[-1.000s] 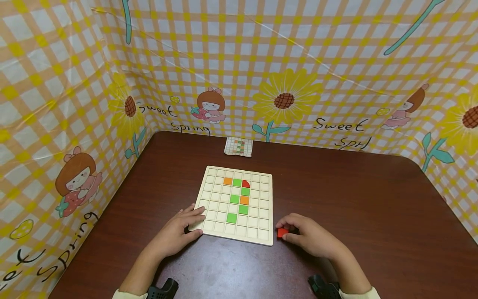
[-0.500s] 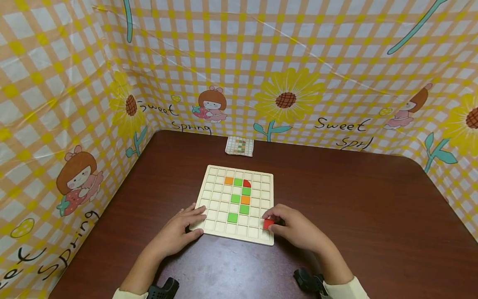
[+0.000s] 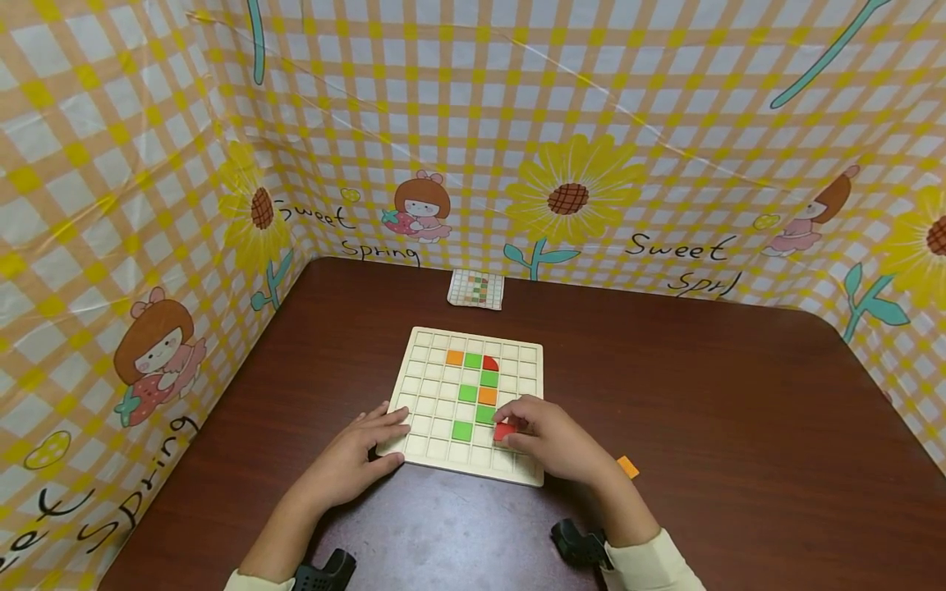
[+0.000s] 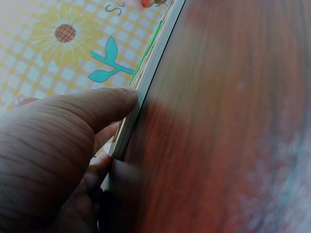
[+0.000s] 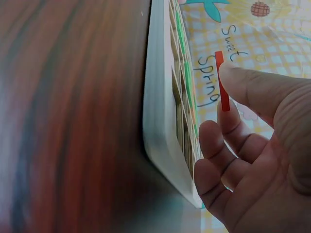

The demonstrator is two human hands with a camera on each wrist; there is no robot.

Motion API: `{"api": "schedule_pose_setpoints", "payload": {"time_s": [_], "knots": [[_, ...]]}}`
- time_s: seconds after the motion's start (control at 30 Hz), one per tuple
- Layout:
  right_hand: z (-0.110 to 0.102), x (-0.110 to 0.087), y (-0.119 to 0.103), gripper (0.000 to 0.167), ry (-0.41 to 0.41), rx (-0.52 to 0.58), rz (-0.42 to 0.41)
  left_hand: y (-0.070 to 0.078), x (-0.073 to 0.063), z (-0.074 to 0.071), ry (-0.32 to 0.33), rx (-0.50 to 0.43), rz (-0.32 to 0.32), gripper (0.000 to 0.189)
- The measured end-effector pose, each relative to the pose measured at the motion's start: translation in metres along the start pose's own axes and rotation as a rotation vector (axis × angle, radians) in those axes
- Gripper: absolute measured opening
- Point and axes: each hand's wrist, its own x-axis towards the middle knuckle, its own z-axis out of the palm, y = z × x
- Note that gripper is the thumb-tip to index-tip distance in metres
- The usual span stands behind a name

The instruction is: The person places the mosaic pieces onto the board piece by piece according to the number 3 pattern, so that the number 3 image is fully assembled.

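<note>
A pale wooden grid board [image 3: 429,446] lies on the dark table, with green, orange and red tiles set in some of its squares. Resting on the board's near left corner is my left hand [image 3: 349,461], its fingers spread and its thumb along the front edge in the left wrist view. My right hand [image 3: 557,441] pinches a red tile [image 3: 504,432] between thumb and fingers over the board's lower right part. Seen edge-on in the right wrist view, that thin red tile [image 5: 222,81] is held above the board's surface.
An orange tile [image 3: 627,467] lies on the table beside my right forearm. At the back edge stands a small card [image 3: 475,290] printed with a coloured grid. Patterned cloth [image 3: 458,107] walls in the table's back and sides.
My right hand has carried the red tile from beside the board leftward over its squares. The orange tile by the forearm has come into view. My left hand has stayed put.
</note>
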Motion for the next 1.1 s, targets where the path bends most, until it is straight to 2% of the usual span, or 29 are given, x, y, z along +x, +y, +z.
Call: {"api": "schedule_pose_setpoints", "payload": {"time_s": [0.37, 0.83, 1.1], "knots": [[0.017, 0.015, -0.005, 0.014, -0.001, -0.045, -0.025, 0.0, -0.001, 0.0, 0.006, -0.008, 0.002, 0.041], [0.026, 0.022, -0.008, 0.02, 0.028, -0.159, -0.044, 0.001, 0.0, -0.001, -0.001, -0.009, -0.004, 0.04], [0.025, 0.022, -0.01, 0.02, 0.018, -0.144, -0.023, 0.001, 0.0, -0.002, -0.003, -0.004, -0.008, 0.041]]}}
